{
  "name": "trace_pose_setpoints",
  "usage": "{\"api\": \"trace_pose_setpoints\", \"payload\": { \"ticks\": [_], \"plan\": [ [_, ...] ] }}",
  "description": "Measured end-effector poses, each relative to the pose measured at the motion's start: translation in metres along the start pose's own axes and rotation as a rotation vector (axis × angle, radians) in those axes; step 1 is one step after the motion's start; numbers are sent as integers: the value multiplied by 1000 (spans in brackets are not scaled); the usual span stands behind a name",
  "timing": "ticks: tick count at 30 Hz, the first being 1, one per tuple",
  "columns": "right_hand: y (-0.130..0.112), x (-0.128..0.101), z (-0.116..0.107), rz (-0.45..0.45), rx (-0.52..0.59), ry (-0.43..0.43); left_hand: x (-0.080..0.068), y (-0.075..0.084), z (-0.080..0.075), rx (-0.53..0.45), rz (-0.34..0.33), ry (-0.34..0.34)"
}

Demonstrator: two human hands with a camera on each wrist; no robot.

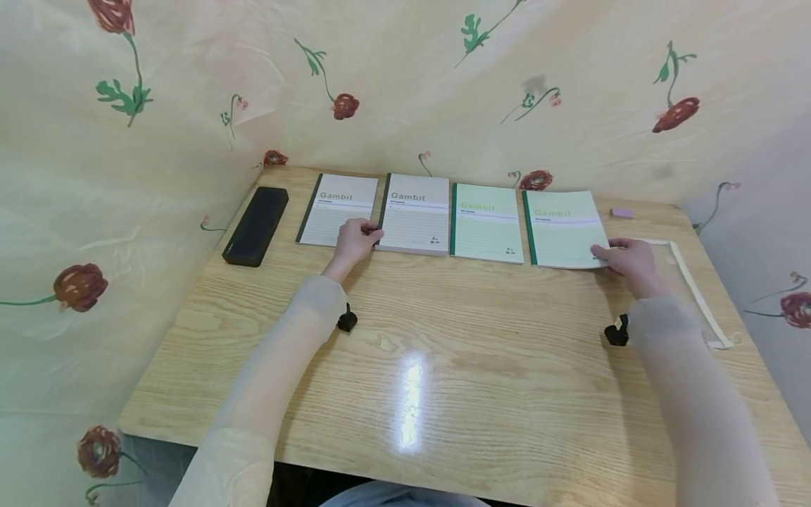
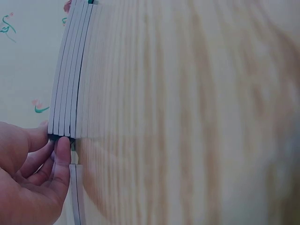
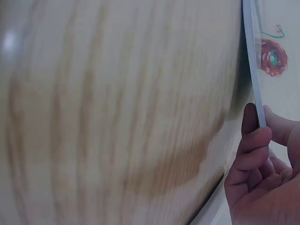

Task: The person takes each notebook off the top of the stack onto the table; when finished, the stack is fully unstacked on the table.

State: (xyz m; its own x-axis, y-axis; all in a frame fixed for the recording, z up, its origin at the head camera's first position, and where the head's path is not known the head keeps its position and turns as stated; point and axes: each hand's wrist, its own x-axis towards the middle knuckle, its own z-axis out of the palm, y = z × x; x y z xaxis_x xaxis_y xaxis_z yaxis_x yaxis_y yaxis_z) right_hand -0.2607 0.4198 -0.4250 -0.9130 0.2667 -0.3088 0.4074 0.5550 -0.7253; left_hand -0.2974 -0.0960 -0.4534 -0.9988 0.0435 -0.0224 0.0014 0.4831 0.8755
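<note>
Along the far edge of the tabletop [image 1: 443,352] we see four notebooks side by side, long axes pointing away from us. Our left hand [image 1: 355,239] pinches the grey stack [image 1: 415,211] at its near-left corner; our right hand [image 1: 627,257] pinches the rightmost green notebook [image 1: 560,225] at its near-right corner.

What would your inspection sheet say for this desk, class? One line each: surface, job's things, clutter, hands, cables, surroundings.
Surface: wooden table, glare patch near the front.
Job's things: four notebooks in a row; left hand grips the second notebook at its near left corner; right hand pinches the fourth notebook at its near right corner.
Clutter: black case far left, pink eraser, clear pouch at right.
Hands: both gripping, as above.
Cables: nothing seen.
Surroundings: floral cloth hung behind and beside the table.
</note>
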Motion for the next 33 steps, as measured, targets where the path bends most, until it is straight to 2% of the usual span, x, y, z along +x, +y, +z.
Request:
{"api": "trace_pose_setpoints", "payload": {
  "ticks": [13,21,25,33],
  "plan": [
    [0,-9,5,-88,-197,64,0,0,0,16,-2,0],
    [-4,-10,7,-44,-380,113,0,1,0,10,-3,-1],
    [-4,-10,7,-29,-405,111,0,0,0,11,-4,3],
    [-6,-10,5,-14,-374,128,0,0,0,12,-5,5]
  ]
}}
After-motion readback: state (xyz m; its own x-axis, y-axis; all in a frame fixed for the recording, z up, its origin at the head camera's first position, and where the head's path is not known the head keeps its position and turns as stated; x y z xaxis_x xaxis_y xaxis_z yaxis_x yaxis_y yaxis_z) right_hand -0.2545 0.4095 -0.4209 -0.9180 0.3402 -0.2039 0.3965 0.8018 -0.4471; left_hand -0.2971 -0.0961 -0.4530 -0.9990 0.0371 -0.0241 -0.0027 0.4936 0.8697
